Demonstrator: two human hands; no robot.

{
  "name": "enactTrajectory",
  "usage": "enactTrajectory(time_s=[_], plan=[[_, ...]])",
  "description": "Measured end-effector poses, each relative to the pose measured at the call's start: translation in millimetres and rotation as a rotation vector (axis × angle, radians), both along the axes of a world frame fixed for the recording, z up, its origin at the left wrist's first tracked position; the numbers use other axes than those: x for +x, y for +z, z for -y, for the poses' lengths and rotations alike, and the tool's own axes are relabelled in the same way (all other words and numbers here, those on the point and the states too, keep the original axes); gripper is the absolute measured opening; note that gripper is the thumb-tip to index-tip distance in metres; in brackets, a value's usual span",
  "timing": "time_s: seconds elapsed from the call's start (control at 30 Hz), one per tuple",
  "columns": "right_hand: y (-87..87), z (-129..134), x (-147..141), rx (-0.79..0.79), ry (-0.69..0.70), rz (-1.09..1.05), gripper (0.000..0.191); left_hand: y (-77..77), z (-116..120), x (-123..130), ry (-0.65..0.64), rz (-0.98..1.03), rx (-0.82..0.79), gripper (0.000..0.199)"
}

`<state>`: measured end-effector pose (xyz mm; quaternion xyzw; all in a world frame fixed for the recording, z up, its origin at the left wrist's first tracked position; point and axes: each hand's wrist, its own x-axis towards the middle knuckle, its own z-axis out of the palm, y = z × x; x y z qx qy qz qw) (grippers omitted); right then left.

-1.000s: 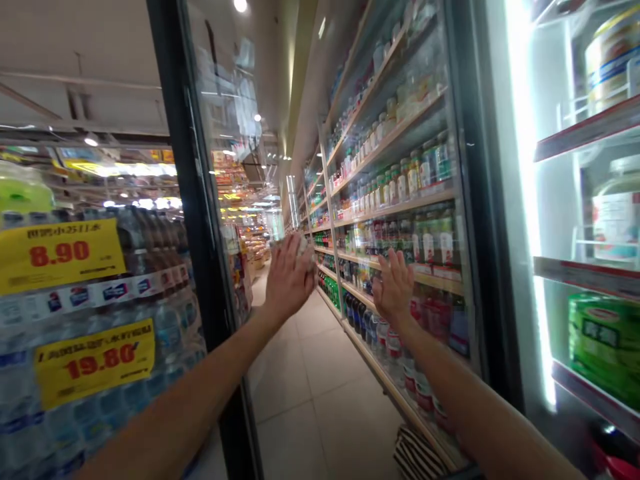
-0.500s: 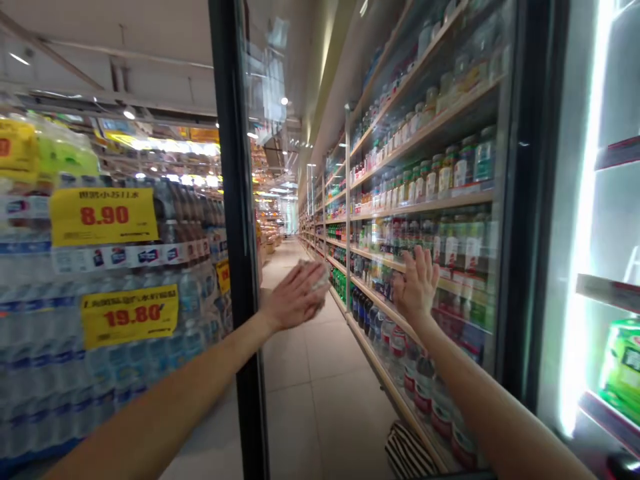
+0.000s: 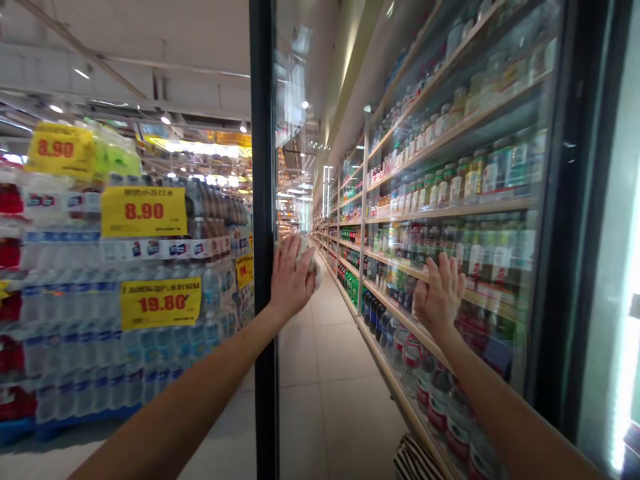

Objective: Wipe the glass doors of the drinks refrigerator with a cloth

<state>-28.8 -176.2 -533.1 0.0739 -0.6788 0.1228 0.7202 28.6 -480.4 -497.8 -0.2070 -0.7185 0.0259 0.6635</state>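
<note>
My left hand (image 3: 291, 279) presses a pale, crumpled cloth (image 3: 314, 267) against the glass door (image 3: 340, 373), close to its dark left frame (image 3: 266, 240). The cloth shows mostly past the fingertips; the palm hides the rest. My right hand (image 3: 440, 293) is farther right in front of the same pane, its fingers stretched upward and holding nothing that I can see. Whether the right fingertips touch the glass is hard to tell. Rows of bottles on shelves (image 3: 450, 212) appear in the pane behind both hands.
Left of the door stand stacked packs of bottled water (image 3: 100, 300) with a yellow price sign (image 3: 144, 212). A tiled floor (image 3: 300, 413) runs down the aisle. At the right are a dark upright frame (image 3: 565, 267) and a bright light strip (image 3: 623, 387). Striped fabric (image 3: 415, 460) shows low down.
The view has turned left, so the scene sits farther right. My left hand has slid with the cloth left and slightly up, nearer the door frame. My right hand stays spread at the pane.
</note>
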Motion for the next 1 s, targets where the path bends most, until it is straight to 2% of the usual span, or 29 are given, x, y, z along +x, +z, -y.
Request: enactTrajectory(time_s=[0.03,0.1,0.17,0.2,0.3,0.33,0.37,0.4,0.47,0.5,0.53,0.57,0.67,0.7,0.73,0.83,0.87,0.9,1.0], plan=[[0.0,-0.1,0.0,0.003,-0.004,-0.005,0.051,-5.8,-1.2,0.9,-0.019,0.006,-0.096,0.055],[0.0,-0.1,0.2,0.011,-0.013,-0.007,0.051,-19.7,-5.4,2.1,-0.074,0.038,-0.413,0.053],[0.0,0.1,0.5,0.013,-0.017,0.005,0.052,-27.8,-10.1,1.8,-0.103,0.066,-0.583,0.049],[0.0,0.2,0.7,0.012,-0.016,0.011,0.053,-27.9,-12.1,1.1,-0.099,0.068,-0.559,0.047],[0.2,0.8,1.2,0.004,-0.013,0.015,0.054,-19.4,-16.0,-0.8,-0.056,0.033,-0.266,0.046],[0.3,1.0,1.4,0.002,-0.013,0.013,0.054,-17.1,-16.7,-0.9,-0.052,0.025,-0.221,0.046],[0.5,1.1,1.6,0.001,-0.016,0.009,0.054,-16.2,-17.1,-0.6,-0.063,0.024,-0.247,0.045],[0.7,1.2,1.7,0.002,-0.021,0.006,0.053,-16.2,-17.5,-0.1,-0.088,0.033,-0.342,0.043],[1.1,1.2,2.0,0.005,-0.033,0.002,0.051,-15.9,-18.6,0.7,-0.158,0.064,-0.616,0.039],[1.2,1.1,2.0,0.007,-0.038,0.002,0.051,-13.7,-19.6,0.7,-0.182,0.074,-0.702,0.037],[1.2,1.0,2.0,0.009,-0.040,0.003,0.051,-9.4,-21.0,0.1,-0.184,0.078,-0.710,0.037],[1.2,0.8,1.9,0.009,-0.040,0.005,0.051,-3.7,-23.1,-0.8,-0.165,0.076,-0.633,0.038],[1.0,0.6,1.4,0.007,-0.023,0.003,0.052,11.4,-32.7,-5.3,-0.076,0.054,-0.263,0.042],[0.9,0.6,1.2,0.005,-0.018,-0.001,0.053,12.2,-36.7,-6.9,-0.080,0.050,-0.254,0.043],[0.8,0.6,1.1,0.005,-0.016,-0.001,0.053,10.6,-40.8,-8.4,-0.109,0.049,-0.339,0.042],[0.7,0.6,0.7,0.007,-0.020,0.005,0.054,2.7,-52.1,-12.2,-0.216,0.062,-0.806,0.037],[0.7,0.6,0.6,0.007,-0.020,0.009,0.055,3.7,-55.2,-13.3,-0.217,0.072,-0.863,0.037],[0.7,0.6,0.6,0.007,-0.018,0.013,0.055,7.6,-58.0,-14.3,-0.199,0.080,-0.828,0.038],[0.9,0.6,0.6,0.008,-0.015,0.013,0.054,27.3,-65.3,-15.7,-0.126,0.055,-0.444,0.046]])
